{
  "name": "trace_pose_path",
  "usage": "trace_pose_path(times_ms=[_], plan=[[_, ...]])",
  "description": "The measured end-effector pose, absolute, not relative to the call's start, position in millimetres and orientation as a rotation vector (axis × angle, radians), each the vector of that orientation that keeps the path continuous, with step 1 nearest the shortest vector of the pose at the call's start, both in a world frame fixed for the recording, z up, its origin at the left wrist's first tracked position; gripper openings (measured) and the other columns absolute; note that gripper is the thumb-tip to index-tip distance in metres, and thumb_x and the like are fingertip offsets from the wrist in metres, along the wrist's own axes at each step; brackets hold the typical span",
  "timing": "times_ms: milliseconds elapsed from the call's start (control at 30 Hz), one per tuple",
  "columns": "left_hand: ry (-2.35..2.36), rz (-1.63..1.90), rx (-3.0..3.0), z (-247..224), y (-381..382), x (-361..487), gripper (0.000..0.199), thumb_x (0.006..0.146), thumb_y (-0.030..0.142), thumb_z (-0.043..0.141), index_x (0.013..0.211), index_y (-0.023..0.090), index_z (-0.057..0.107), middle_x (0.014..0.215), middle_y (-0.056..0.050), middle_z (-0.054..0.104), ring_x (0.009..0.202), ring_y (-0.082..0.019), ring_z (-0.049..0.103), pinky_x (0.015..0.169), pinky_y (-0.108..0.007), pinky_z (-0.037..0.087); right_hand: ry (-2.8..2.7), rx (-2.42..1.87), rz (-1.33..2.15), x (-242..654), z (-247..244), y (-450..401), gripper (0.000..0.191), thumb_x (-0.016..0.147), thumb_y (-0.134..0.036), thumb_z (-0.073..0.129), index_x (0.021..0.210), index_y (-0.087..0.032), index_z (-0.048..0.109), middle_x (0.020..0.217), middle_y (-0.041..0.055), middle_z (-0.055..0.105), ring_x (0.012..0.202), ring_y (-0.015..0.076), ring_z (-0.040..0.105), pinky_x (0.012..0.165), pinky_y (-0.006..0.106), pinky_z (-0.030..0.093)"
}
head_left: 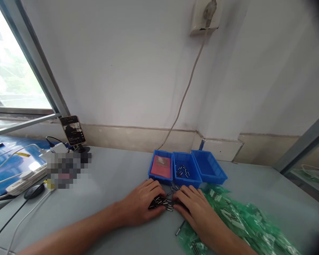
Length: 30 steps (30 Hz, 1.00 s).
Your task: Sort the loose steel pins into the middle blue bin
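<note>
A loose pile of small metal pins, dark with shiny silver parts, lies on the grey table. My left hand curls round the pile from the left, with pins showing between thumb and fingers. From the right, my right hand rests by the pile, its fingers bent; what lies under them is hidden. Behind the hands stand three blue bins: the left bin holds a red packet, the middle bin has several pins, and the right bin shows a bare floor.
Green plastic bags with metal parts inside spread under and beside my right forearm. A longer metal piece lies near them. At left are a phone on a stand, a power strip, a mouse and cables.
</note>
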State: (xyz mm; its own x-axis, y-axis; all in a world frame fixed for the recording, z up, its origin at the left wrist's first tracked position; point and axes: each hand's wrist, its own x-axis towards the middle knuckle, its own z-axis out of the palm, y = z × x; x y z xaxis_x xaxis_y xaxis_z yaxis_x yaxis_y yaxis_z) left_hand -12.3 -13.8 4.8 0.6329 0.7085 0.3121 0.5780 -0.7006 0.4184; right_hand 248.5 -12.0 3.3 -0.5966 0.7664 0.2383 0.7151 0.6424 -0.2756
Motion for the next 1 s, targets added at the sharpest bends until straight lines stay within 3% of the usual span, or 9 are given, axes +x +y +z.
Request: trace_pose_path(times_ms=[100, 367, 467, 600, 767, 867, 1000], plan=[[1.047, 0.666, 2.575, 4.0, -12.6, -12.8, 0.020, 0.102, 0.030, 0.070, 0.118, 0.022, 0.061, 0.115, -0.006, 0.067, 0.106, -0.025, 0.060, 0.098, -0.037, 0.050, -2.519, -1.169, 0.228, 248.4, 3.6, -10.2, 0.015, 0.109, -0.018, 0.059, 0.096, -0.025, 0.065, 0.102, 0.0034, 0.069, 0.097, 0.0281, 0.063, 0.088, 0.045, 0.051], [1.054, 0.636, 2.570, 6.6, -14.1, -14.3, 0.022, 0.102, 0.032, 0.070, 0.121, 0.023, 0.062, 0.117, -0.006, 0.067, 0.107, -0.025, 0.060, 0.097, -0.038, 0.050, -2.296, -1.175, 0.525, 250.4, 10.1, -10.1, 0.017, 0.110, -0.023, 0.047, 0.096, -0.026, 0.058, 0.099, 0.0039, 0.067, 0.089, 0.0247, 0.062, 0.080, 0.038, 0.048], [1.050, 0.635, 2.566, 7.3, -14.5, -14.3, 0.021, 0.102, 0.031, 0.069, 0.121, 0.023, 0.063, 0.117, -0.006, 0.067, 0.107, -0.025, 0.060, 0.097, -0.037, 0.050, -2.123, -1.184, 0.724, 250.2, 14.5, -8.9, 0.015, 0.105, -0.024, 0.051, 0.090, -0.026, 0.053, 0.091, 0.0021, 0.066, 0.081, 0.0219, 0.060, 0.073, 0.034, 0.046], [1.044, 0.622, 2.558, 7.9, -14.2, -14.6, 0.020, 0.103, 0.032, 0.068, 0.121, 0.023, 0.064, 0.116, -0.007, 0.067, 0.106, -0.025, 0.060, 0.097, -0.037, 0.050, -1.901, -1.141, 0.895, 249.1, 17.9, -6.1, 0.020, 0.097, -0.025, 0.058, 0.080, -0.025, 0.049, 0.095, 0.0028, 0.070, 0.085, 0.0210, 0.062, 0.076, 0.033, 0.048], [1.030, 0.619, 2.551, 9.1, -13.8, -15.2, 0.020, 0.104, 0.032, 0.068, 0.121, 0.023, 0.064, 0.117, -0.007, 0.067, 0.106, -0.025, 0.060, 0.097, -0.038, 0.050, -1.743, -1.128, 1.011, 250.4, 17.3, -1.2, 0.023, 0.094, -0.035, 0.070, 0.079, -0.024, 0.057, 0.095, 0.0033, 0.073, 0.088, 0.0220, 0.066, 0.080, 0.034, 0.051], [1.035, 0.622, 2.553, 8.8, -14.0, -15.4, 0.019, 0.104, 0.032, 0.068, 0.121, 0.023, 0.064, 0.116, -0.007, 0.067, 0.106, -0.025, 0.060, 0.096, -0.038, 0.050, -1.694, -1.124, 1.029, 252.1, 18.9, 0.5, 0.020, 0.092, -0.043, 0.076, 0.091, -0.024, 0.069, 0.090, 0.0021, 0.071, 0.084, 0.0220, 0.066, 0.077, 0.033, 0.053], [1.030, 0.627, 2.563, 8.1, -13.5, -15.5, 0.019, 0.104, 0.032, 0.067, 0.121, 0.023, 0.064, 0.116, -0.007, 0.067, 0.106, -0.025, 0.060, 0.096, -0.038, 0.051, -1.655, -1.125, 1.074, 253.1, 25.9, -0.5, 0.030, 0.093, -0.054, 0.076, 0.099, -0.025, 0.076, 0.088, 0.0024, 0.069, 0.081, 0.0214, 0.064, 0.072, 0.032, 0.053]])
